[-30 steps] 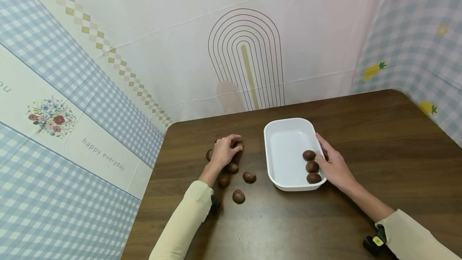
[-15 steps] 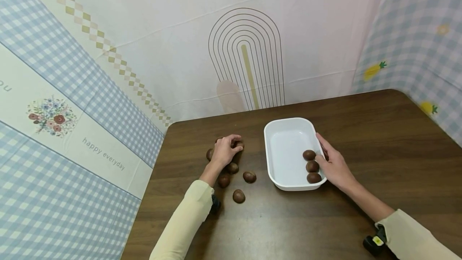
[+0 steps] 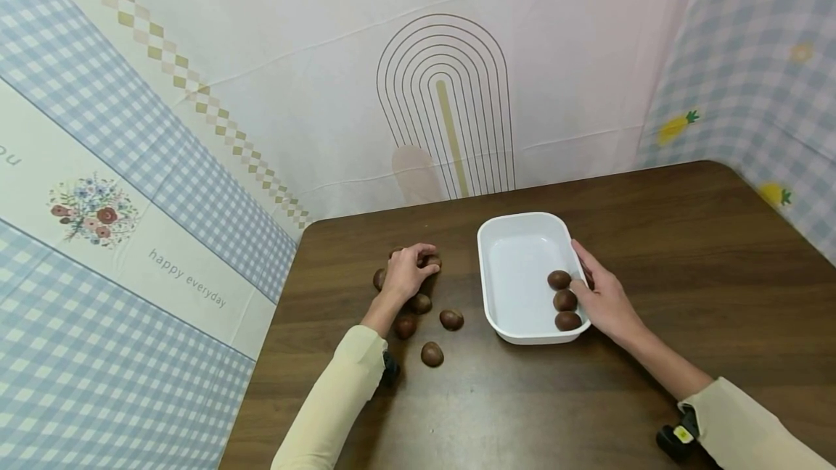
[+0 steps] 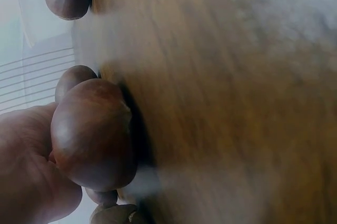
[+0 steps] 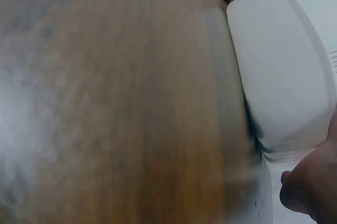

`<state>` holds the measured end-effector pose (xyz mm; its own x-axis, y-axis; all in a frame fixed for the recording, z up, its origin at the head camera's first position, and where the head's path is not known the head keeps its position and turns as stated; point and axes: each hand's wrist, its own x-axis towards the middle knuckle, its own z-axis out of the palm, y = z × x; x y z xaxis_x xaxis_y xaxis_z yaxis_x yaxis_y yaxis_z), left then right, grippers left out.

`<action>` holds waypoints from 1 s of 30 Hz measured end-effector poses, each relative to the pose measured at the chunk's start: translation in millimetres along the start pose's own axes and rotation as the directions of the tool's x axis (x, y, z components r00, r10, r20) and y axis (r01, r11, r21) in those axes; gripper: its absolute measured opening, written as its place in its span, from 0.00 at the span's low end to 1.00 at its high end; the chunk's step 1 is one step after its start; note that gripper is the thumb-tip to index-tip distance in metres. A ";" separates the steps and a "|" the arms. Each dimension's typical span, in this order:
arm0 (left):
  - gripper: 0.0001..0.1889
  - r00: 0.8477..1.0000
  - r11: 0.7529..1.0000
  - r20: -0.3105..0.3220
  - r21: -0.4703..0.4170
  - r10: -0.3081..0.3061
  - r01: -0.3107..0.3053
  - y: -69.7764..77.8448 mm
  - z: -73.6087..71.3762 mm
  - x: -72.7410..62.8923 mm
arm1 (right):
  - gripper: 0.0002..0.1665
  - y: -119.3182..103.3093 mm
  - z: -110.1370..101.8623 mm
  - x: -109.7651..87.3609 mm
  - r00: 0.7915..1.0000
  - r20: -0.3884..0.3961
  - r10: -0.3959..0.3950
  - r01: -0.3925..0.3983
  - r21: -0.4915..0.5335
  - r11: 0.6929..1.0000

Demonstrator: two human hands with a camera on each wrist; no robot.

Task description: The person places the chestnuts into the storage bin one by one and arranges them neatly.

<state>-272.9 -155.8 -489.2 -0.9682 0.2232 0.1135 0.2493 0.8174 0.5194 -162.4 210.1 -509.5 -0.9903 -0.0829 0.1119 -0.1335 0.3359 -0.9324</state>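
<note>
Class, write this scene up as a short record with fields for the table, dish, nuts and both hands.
Table: brown, wood-grained
Dish: white, rectangular, rounded corners
In dish: three chestnuts, in a row along the right side
On table: at least seven loose chestnuts, left of the dish, some partly hidden
Left hand: curled around one of the loose chestnuts
Right hand: grips the dish's right wall, thumb inside

Brown table [image 3: 692, 260], pale printed backdrop [image 3: 294, 71], blue-checked cloth [image 3: 757, 85] at right
</note>
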 end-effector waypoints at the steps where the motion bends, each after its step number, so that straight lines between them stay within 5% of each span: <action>1: 0.21 1.000 1.000 -0.001 0.000 0.000 0.000 -0.3 -0.2 0.0 | 0.43 0.0 0.0 0.0 1.000 0.001 0.000 0.000 0.003 1.000; 30: 0.22 0.998 0.996 -0.016 -0.052 0.067 -0.068 9.2 -4.7 -0.3 | 0.43 -3.9 0.2 -1.4 1.000 -0.003 -0.005 0.005 -0.015 1.000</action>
<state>-270.4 -150.9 -480.5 -0.9496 0.2687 0.1615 0.3126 0.7716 0.5541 -160.5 208.7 -506.1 -0.9896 -0.0819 0.1180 -0.1394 0.3492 -0.9266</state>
